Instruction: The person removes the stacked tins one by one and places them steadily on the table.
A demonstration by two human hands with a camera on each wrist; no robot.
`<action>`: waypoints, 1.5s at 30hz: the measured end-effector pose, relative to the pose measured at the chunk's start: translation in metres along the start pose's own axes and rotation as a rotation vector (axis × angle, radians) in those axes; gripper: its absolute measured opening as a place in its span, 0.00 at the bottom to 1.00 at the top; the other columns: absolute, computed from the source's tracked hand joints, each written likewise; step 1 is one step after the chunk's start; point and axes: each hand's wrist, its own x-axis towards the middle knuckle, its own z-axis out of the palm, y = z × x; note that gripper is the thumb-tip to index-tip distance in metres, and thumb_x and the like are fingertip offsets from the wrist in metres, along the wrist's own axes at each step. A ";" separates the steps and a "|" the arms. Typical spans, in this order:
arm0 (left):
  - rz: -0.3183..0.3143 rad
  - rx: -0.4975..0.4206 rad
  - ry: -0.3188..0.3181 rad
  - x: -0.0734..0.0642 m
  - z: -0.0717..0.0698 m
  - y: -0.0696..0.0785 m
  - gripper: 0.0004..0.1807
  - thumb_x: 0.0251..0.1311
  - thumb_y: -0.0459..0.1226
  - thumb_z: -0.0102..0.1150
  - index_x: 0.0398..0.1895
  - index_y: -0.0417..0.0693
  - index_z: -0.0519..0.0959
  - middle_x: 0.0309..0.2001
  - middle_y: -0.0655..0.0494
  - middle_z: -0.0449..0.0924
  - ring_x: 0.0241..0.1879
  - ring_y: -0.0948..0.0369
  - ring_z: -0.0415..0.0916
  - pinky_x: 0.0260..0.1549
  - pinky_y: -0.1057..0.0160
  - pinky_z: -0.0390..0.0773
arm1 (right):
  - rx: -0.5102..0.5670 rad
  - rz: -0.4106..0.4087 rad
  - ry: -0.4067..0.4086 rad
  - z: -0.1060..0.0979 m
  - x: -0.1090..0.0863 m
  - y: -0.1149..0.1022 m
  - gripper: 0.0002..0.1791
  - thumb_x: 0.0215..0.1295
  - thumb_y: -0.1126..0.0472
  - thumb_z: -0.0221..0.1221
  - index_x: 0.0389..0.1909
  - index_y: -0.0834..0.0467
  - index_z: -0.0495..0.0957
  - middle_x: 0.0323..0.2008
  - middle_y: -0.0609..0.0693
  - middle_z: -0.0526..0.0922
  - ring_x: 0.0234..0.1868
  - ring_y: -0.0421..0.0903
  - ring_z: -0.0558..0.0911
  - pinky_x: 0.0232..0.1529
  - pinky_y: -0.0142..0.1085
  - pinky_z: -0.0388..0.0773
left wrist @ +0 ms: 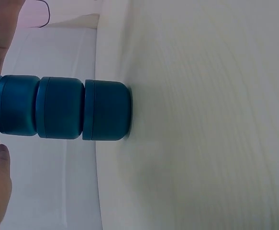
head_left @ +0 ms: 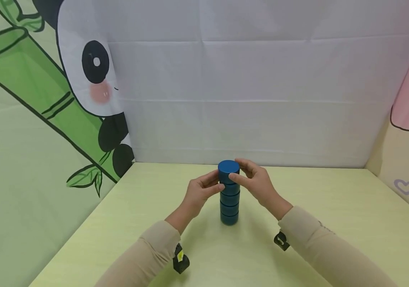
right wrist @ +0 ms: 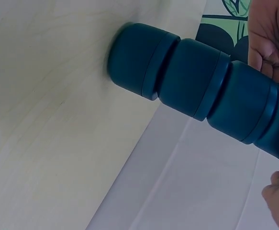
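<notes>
Several blue round tins stand as an upright stack (head_left: 229, 209), one on another, on the table; dark seams part them. At the top is the blue tin (head_left: 228, 166) with a flat lid. From the left, my left hand (head_left: 201, 189) holds this tin, fingers at its side and thumb near its lower edge. My right hand (head_left: 256, 179) grips it from the right, with the thumb across the front and fingers reaching behind. In the right wrist view the lower tins (right wrist: 192, 79) show, while the top one lies out of frame.
A pale yellow table (head_left: 136, 199) spreads beneath the stack, its back edge close behind. Beyond rises a white cloth backdrop (head_left: 247, 99); panda and bamboo drawings cover the left wall. Dark wrist mounts (head_left: 181, 259) hang below both sleeves.
</notes>
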 end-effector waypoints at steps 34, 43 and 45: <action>-0.021 0.026 -0.009 0.000 0.005 -0.003 0.29 0.54 0.36 0.65 0.62 0.44 0.71 0.57 0.47 0.74 0.56 0.55 0.73 0.55 0.57 0.73 | 0.084 -0.016 0.020 0.009 0.002 0.005 0.28 0.60 0.61 0.61 0.61 0.64 0.66 0.58 0.60 0.73 0.63 0.52 0.69 0.63 0.43 0.64; -0.039 0.020 -0.005 0.001 0.005 -0.003 0.30 0.53 0.37 0.65 0.62 0.45 0.71 0.57 0.48 0.75 0.56 0.55 0.74 0.55 0.57 0.73 | 0.113 0.004 0.019 0.009 0.002 0.006 0.28 0.60 0.59 0.61 0.61 0.63 0.66 0.55 0.60 0.74 0.60 0.51 0.72 0.59 0.43 0.70; -0.043 0.017 -0.008 0.001 0.005 -0.003 0.30 0.53 0.37 0.65 0.61 0.45 0.71 0.56 0.48 0.75 0.56 0.55 0.74 0.55 0.58 0.73 | 0.118 0.006 0.020 0.010 0.002 0.006 0.28 0.60 0.59 0.61 0.60 0.63 0.67 0.55 0.60 0.75 0.59 0.51 0.73 0.58 0.41 0.72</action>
